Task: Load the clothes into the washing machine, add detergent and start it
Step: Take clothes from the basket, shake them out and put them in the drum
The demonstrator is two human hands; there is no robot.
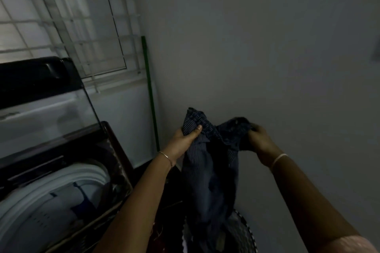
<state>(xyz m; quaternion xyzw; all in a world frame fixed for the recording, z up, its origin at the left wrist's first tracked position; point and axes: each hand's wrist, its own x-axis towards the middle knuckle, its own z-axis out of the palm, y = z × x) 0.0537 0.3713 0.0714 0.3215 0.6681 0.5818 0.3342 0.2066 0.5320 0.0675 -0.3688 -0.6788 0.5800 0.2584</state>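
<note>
At the bottom of the frame a basket (245,230) sat under the dark blue striped cloth (209,170). Two hands held the cloth up in the middle. The left hand (185,137) gripped one bunched edge and the right hand (259,137) pinched the other. At lower left the washing machine (115,139) stood open with clothes inside. Farther back was a green pole (151,96).

Washing machine (51,181) cut off at left; garment (209,170) hides most of basket (246,230).

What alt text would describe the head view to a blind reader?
The left hand and right hand grip a dark blue striped garment, held up. To their left stands an open top-loading washing machine with laundry inside.
</note>
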